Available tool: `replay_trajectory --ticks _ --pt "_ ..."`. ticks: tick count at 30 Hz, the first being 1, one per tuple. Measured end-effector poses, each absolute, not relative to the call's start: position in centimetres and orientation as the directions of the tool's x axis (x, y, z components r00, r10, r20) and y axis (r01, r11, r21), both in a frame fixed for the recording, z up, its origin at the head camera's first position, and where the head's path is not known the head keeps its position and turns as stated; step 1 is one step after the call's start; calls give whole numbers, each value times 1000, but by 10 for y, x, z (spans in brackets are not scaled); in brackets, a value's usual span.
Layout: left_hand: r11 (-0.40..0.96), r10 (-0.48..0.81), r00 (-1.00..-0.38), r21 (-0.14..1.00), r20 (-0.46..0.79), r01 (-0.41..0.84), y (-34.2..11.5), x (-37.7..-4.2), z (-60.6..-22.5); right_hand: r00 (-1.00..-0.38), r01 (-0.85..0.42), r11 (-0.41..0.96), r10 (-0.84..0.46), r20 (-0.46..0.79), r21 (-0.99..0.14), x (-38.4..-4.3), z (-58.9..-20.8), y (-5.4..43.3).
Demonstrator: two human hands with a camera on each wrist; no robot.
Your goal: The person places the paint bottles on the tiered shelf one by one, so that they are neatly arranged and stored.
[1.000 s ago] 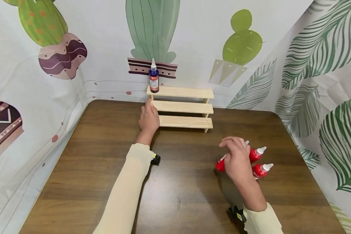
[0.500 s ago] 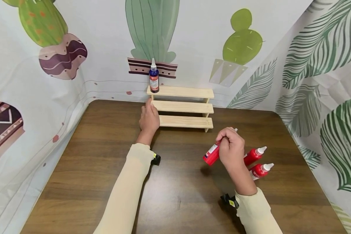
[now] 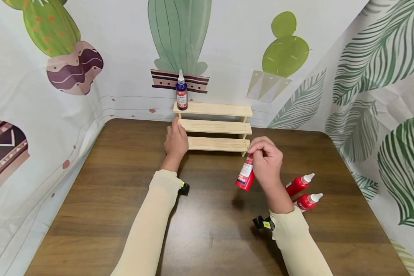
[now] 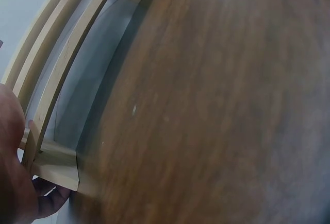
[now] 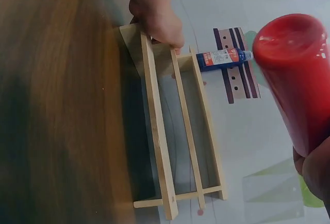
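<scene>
My left hand (image 3: 176, 140) grips the left end of a three-tier wooden display rack (image 3: 215, 144); in the left wrist view its fingers (image 4: 53, 202) curl behind the side panel. A blue bottle (image 3: 181, 94) with a white pointed cap and red-and-white label stands upright at the left of the top tier. My right hand (image 3: 268, 161) pinches a red bottle (image 3: 245, 174) near its top, just in front of the rack's right end. That bottle hangs tilted above the table, base down and its shadow below; its cap is hidden by the fingers. The right wrist view shows its red base (image 5: 291, 41) close up.
Two more red bottles, a farther one (image 3: 298, 185) and a nearer one (image 3: 307, 201), with white pointed caps, are on the brown wooden table (image 3: 207, 237) behind my right forearm. A printed cactus cloth (image 3: 227, 50) hangs right behind the rack.
My right hand has lifted the red bottle from beside the other two and carried it left and forward toward the rack, turning it more upright. The left hand has stayed on the rack.
</scene>
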State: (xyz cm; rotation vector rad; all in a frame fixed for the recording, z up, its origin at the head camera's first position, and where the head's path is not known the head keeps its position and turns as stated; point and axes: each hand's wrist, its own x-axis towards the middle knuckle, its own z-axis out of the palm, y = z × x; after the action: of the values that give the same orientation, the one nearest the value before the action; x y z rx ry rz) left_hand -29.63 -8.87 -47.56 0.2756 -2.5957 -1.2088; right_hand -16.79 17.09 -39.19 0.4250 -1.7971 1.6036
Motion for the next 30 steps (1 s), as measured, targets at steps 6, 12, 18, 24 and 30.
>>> replay_trajectory --ticks 6,12,18,24,30 --pt "633 -280 -947 772 156 -60 -89 -297 -477 -701 -611 243 275 658 -753 -170 -392 165" --pt "635 -285 -944 770 166 -56 -89 -298 -478 -733 -630 60 282 619 -774 -173 -386 162" --pt "638 -281 -945 768 165 -55 -88 -298 -477 -810 -567 -96 247 532 -818 -177 -388 162" --pt "639 -281 -945 767 169 -53 -88 -298 -478 -852 -496 -237 316 417 -835 -184 -387 156" --pt "638 -282 -945 768 168 -54 -89 -298 -478 -876 -457 -343 332 349 -821 -192 -385 152"
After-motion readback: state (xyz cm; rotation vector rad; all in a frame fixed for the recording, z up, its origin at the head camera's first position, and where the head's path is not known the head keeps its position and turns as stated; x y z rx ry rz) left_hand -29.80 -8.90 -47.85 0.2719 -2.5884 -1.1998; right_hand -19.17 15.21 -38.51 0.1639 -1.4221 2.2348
